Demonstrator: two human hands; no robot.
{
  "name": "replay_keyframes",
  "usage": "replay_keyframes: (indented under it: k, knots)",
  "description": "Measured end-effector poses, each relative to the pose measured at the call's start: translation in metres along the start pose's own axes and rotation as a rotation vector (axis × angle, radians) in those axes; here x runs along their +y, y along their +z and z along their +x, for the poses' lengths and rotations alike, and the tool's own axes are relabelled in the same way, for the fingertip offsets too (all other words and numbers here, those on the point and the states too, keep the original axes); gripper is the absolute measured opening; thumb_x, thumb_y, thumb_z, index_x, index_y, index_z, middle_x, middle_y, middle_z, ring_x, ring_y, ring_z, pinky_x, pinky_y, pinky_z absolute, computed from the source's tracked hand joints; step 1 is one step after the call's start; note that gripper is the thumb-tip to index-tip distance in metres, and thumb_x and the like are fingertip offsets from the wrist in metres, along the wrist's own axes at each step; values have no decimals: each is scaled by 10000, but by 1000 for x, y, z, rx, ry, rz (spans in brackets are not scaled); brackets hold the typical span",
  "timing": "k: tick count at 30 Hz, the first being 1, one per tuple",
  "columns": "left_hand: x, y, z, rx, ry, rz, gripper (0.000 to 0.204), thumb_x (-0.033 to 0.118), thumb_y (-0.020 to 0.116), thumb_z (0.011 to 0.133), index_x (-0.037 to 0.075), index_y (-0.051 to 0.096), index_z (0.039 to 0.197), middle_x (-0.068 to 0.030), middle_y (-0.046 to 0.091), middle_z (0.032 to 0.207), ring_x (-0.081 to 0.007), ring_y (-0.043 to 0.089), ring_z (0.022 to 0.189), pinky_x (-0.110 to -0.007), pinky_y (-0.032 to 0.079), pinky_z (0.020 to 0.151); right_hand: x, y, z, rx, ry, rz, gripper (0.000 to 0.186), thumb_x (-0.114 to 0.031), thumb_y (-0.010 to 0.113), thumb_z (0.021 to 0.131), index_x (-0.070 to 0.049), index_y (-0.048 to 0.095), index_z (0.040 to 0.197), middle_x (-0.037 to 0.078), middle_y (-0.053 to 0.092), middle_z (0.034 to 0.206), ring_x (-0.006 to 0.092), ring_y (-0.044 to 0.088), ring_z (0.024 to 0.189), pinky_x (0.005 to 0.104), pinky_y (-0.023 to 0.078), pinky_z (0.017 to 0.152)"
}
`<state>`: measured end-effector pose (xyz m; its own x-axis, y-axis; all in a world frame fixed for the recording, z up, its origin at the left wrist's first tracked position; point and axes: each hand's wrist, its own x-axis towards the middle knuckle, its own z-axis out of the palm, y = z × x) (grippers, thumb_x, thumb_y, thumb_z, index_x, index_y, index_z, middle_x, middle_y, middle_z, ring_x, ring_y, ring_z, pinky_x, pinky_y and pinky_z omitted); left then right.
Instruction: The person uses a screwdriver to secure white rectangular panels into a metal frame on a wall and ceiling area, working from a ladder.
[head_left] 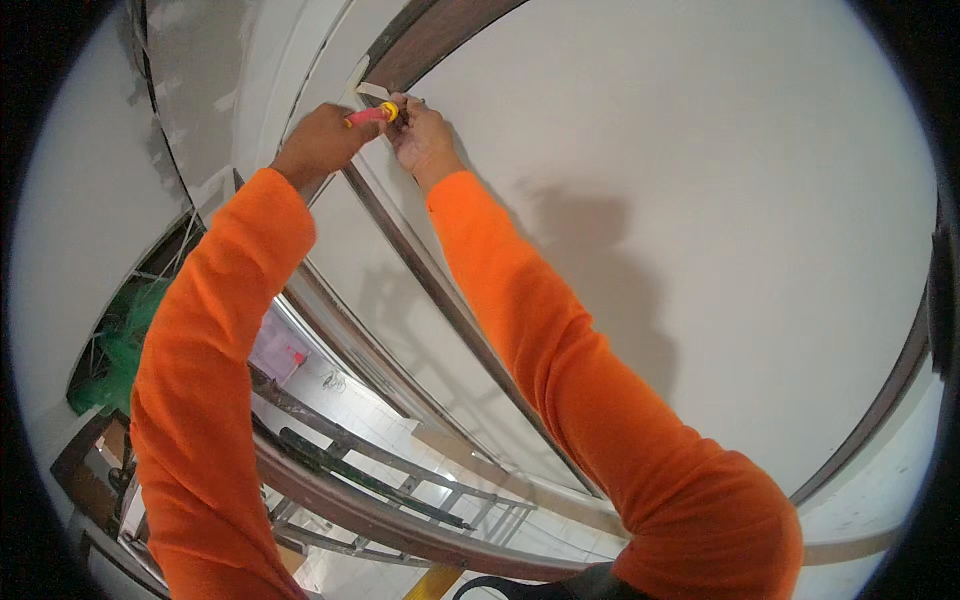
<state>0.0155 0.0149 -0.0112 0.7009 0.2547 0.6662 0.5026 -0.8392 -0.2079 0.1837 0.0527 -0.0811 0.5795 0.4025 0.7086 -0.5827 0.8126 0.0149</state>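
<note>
Both my arms, in orange sleeves, reach up to the top corner of a dark wood frame (395, 60). My left hand (322, 145) is closed around a tool with a red handle and yellow collar (368, 115), which looks like a screwdriver; its working end is hidden. Close against the collar, my right hand (422, 145) has its fingers bent together beside the wood. What they pinch, if anything, is too small to make out. A pale strip (374, 90) shows at the corner just above my hands.
A large off-white panel (720, 200) fills the right side. Dark wood strips (430, 275) run down from the corner. Below stand a ladder (400, 500) and a curved wooden rail (350, 510) over a tiled floor. Green netting (125, 340) hangs at the left.
</note>
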Motion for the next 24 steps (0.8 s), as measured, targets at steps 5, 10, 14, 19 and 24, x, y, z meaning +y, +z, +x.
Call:
replay_keyframes:
  k: [5,10,14,19,24]
  knots:
    - [3,7,-3,198,451,812,535,528,634,859,71,644,1137,-161,704,840,-284,701,826,-424,539,709,1,-4,0,72,26,57,204,-147,432,985,-47,609,984,93,639,938,221,636,859,355,564,742]
    - [-3,5,16,19,-109,-415,479,479,652,855,63,641,1093,-139,701,857,-307,694,839,-456,536,731,-5,4,16,63,57,110,220,-136,423,989,-28,609,1034,116,639,981,229,649,918,346,581,749]
    - [23,-1,3,-106,-107,-152,455,452,653,856,69,669,1102,-95,714,831,-259,700,838,-402,527,717,-7,-5,6,69,60,132,206,-120,450,978,-12,612,1042,128,642,979,248,659,891,345,589,768]
    - [1,16,-3,317,506,780,566,592,675,791,62,717,986,-130,702,802,-264,698,819,-406,526,675,1,-29,8,44,122,81,203,-127,457,973,-19,618,1034,135,654,966,253,665,856,361,587,767]
    - [-3,1,-2,6,-29,-118,506,546,674,809,81,707,1006,-117,691,768,-245,690,751,-386,517,628,3,-2,4,207,115,121,242,-138,435,973,-15,634,1036,131,666,947,229,665,867,367,583,772]
